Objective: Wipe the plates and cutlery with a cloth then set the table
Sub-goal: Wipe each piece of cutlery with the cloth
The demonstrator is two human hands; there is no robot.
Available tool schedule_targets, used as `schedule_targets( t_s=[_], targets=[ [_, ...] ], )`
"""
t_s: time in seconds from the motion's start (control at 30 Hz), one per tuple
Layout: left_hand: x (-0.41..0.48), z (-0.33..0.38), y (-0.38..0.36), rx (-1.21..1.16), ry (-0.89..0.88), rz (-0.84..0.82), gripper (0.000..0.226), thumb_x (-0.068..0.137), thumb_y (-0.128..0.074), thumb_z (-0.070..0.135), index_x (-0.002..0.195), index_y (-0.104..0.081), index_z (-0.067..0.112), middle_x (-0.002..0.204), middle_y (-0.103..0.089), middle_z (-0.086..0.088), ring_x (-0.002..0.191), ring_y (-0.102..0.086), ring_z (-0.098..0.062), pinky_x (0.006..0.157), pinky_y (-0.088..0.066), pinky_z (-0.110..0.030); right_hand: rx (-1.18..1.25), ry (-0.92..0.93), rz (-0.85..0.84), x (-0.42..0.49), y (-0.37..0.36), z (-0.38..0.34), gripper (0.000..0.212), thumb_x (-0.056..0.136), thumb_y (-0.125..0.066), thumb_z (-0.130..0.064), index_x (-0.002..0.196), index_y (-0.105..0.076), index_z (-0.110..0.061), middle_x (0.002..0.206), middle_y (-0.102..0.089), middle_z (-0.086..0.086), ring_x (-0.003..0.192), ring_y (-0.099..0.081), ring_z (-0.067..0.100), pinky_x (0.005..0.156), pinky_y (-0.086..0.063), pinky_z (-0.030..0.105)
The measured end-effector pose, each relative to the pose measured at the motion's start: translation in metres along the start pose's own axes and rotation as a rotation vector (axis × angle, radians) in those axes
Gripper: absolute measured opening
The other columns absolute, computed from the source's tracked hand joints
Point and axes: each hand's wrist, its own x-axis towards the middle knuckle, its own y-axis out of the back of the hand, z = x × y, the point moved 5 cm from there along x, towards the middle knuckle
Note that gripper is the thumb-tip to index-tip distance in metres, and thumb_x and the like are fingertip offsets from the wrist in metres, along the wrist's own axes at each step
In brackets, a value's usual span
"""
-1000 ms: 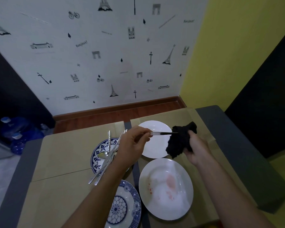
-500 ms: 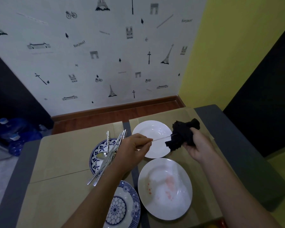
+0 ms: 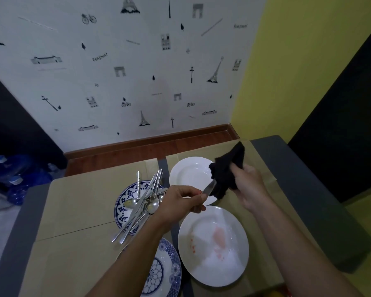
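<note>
While the left hand pinches the knife over the far plate, the right hand, gripping the cloth, has slid it down the blade, so wiping continues.

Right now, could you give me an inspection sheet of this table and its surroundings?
Surface: table covered in taped cardboard.
Job's things: black cloth wrapped round the tip of the knife; cutlery pile on far blue plate; near blue plate partly under the arm; far white plate looks clean; near white plate has reddish smears.
Clutter: something yellow at the near edge, cut off.
Grips: left hand holds the knife handle; right hand holds the cloth.
Cables: nothing seen.
Surroundings: water bottles on the floor at left; stickered wall; yellow wall.
</note>
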Motion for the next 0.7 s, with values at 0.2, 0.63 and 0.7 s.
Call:
schedule_targets(
  t_s=[0.2,0.63,0.7],
  targets=[
    [0.004,0.003,0.002,-0.044,-0.019,0.068,0.014,0.091,-0.069,0.006,0.091,-0.073,-0.008,0.087,-0.069,-0.031,0.069,-0.068,-0.027,0.072,-0.06,-0.042,-0.196,-0.066,-0.203,-0.012,-0.028,0.02,0.013,0.097,-0.066,-0.008,0.096,-0.079,-0.006,0.095,-0.079,0.017,0.098,-0.075,0.04,0.093,-0.058,0.056],
    [0.01,0.003,0.036,0.196,-0.029,0.007,0.015,0.091,-0.069,0.005,0.098,-0.081,0.011,0.085,-0.076,-0.018,0.072,-0.065,-0.016,0.07,-0.055,-0.023,-0.285,0.007,-0.202,-0.002,-0.047,0.037,0.015,0.094,-0.064,-0.004,0.094,-0.079,-0.004,0.093,-0.077,0.021,0.082,-0.074,0.031,0.071,-0.061,0.039],
    [0.01,-0.004,0.04,0.168,-0.013,-0.01,0.015,0.091,-0.068,0.002,0.099,-0.08,0.008,0.079,-0.074,-0.02,0.067,-0.065,-0.018,0.07,-0.057,-0.027,-0.283,0.027,-0.193,-0.002,-0.052,0.039,0.014,0.094,-0.066,-0.004,0.091,-0.08,-0.006,0.088,-0.078,0.017,0.08,-0.074,0.028,0.072,-0.062,0.04]
  ],
)
